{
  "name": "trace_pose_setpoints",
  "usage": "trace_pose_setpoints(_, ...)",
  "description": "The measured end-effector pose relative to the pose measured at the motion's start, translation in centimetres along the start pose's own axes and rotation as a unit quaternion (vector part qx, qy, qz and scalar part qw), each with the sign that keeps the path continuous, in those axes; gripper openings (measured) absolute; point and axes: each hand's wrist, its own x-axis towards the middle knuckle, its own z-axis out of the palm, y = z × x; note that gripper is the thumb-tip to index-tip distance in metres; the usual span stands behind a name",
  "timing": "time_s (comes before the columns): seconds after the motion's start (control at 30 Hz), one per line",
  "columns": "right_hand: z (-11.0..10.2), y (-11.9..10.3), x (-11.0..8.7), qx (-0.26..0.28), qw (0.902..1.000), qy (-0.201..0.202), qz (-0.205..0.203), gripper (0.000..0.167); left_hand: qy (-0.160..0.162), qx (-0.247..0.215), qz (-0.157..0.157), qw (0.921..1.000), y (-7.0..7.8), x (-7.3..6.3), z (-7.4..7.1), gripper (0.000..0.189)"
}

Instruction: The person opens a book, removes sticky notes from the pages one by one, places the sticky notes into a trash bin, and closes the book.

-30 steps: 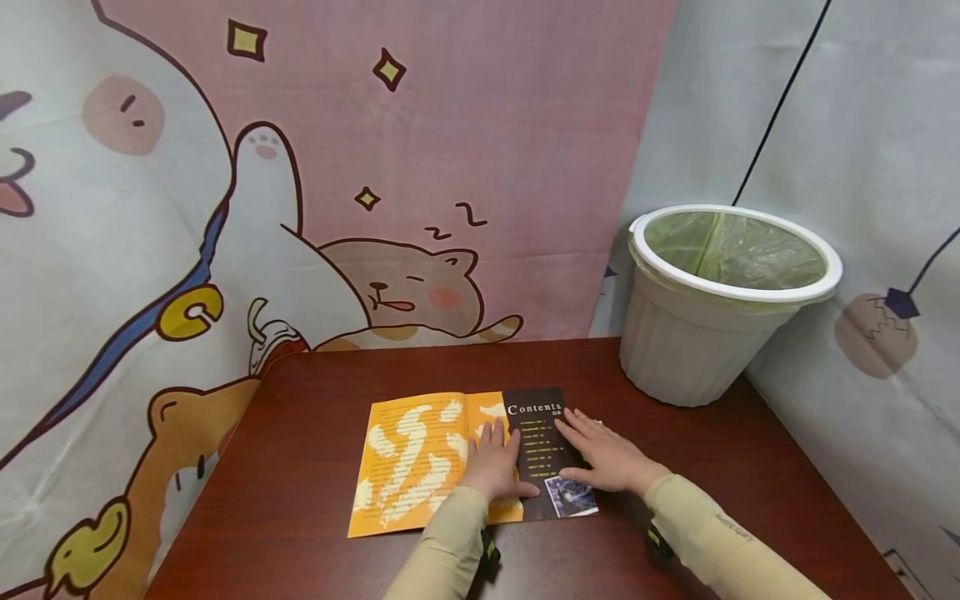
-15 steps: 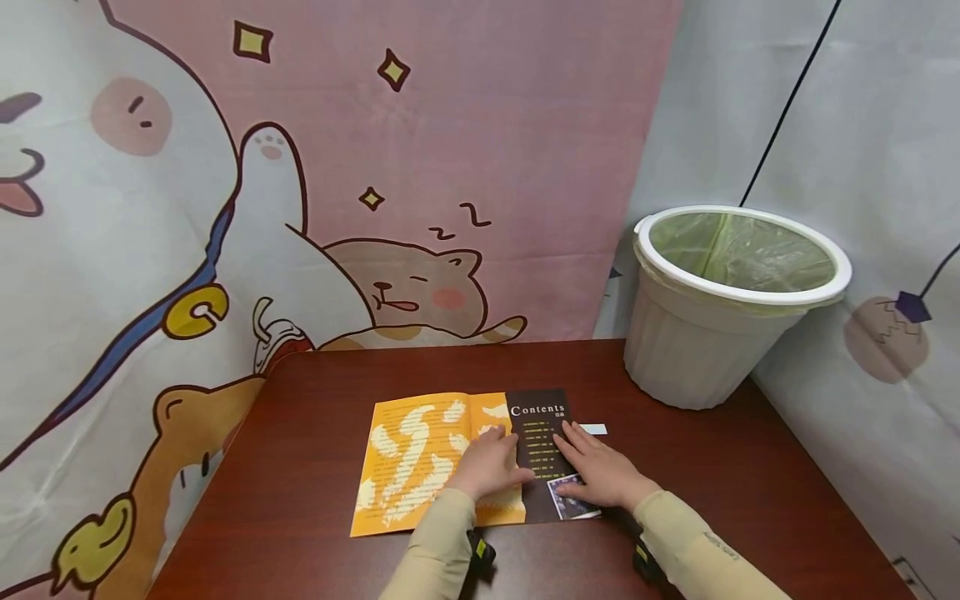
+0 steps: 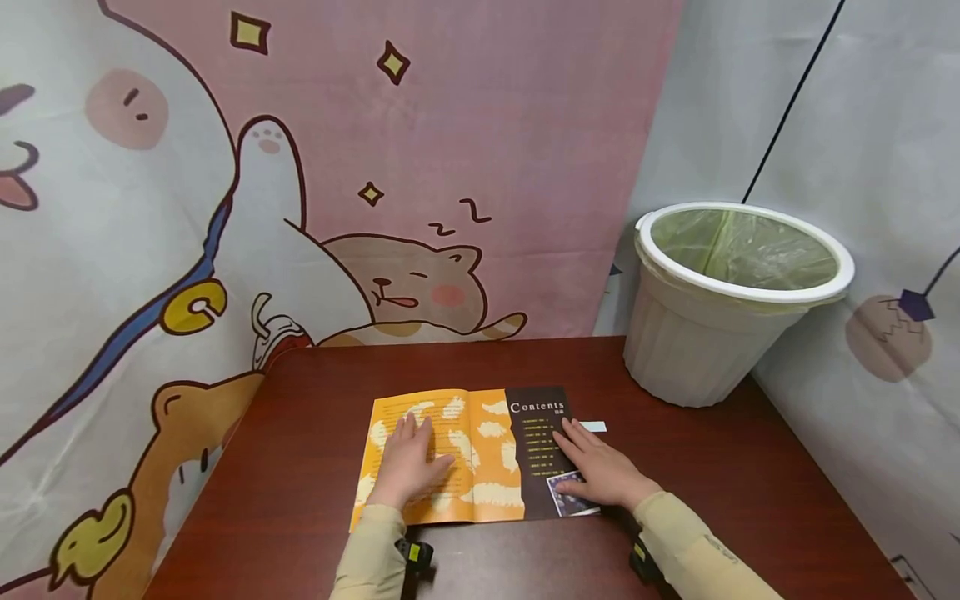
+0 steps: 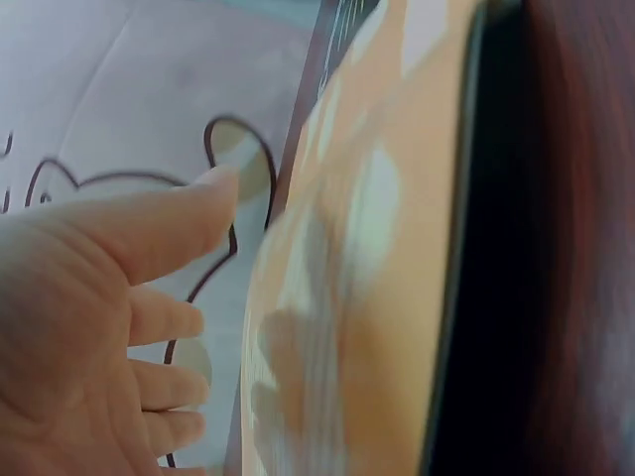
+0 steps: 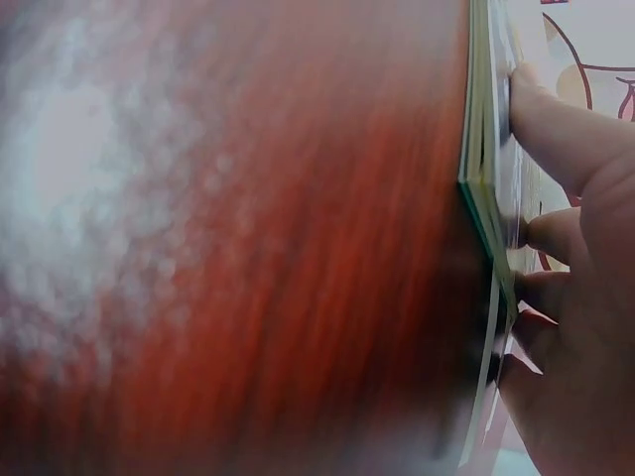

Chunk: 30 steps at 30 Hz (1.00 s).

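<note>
Orange-and-white magazine (image 3: 491, 458) spread open on table (image 3: 315, 450), black "Contents" panel (image 3: 534, 496) right.

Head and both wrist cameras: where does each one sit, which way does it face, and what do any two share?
Head: worn on the head, facing forward and down at the open magazine on the table; left hand, right hand and sleeves show.
Left wrist: faces past the fingers, tilted sideways, across the magazine to the cartoon backdrop; left thumb and fingers show.
Right wrist: also sideways, facing the tabletop and magazine edge; right thumb and fingers show.
Shared: head and left wrist both show the cat's tail.
</note>
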Motion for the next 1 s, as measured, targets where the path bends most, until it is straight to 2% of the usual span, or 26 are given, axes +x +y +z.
trace_pose_setpoints(0.17,0.0,0.1,-0.1,0.003,1.0,0.001,0.0,0.09,-0.002,-0.011,-0.046,0.9989,-1.9,-1.1,-0.8,0.087)
trace_pose_setpoints(0.37,0.2,0.1,-0.1,0.01,0.9999,0.013,-0.002,0.089,-0.034,-0.017,-0.086,0.9956,-3.6,-1.6,-1.4,0.1)
trace_pose_setpoints(0.6,0.4,0.0,0.0,0.036,0.9989,0.028,-0.001,0.089,-0.065,-0.008,-0.099,0.9929,-4.5,-2.1,-1.5,0.102)
trace_pose_setpoints(0.83,-0.5,0.3,0.2,0.093,0.995,0.036,0.003,0.088,-0.062,-0.004,-0.096,0.9934,-4.4,-2.3,-1.6,0.101)
trace_pose_setpoints(1.0,-1.9,0.9,0.7,0.125,0.9887,0.077,0.031,0.083,-0.059,0.006,-0.084,0.9947,-4.6,-2.3,-1.2,0.1)
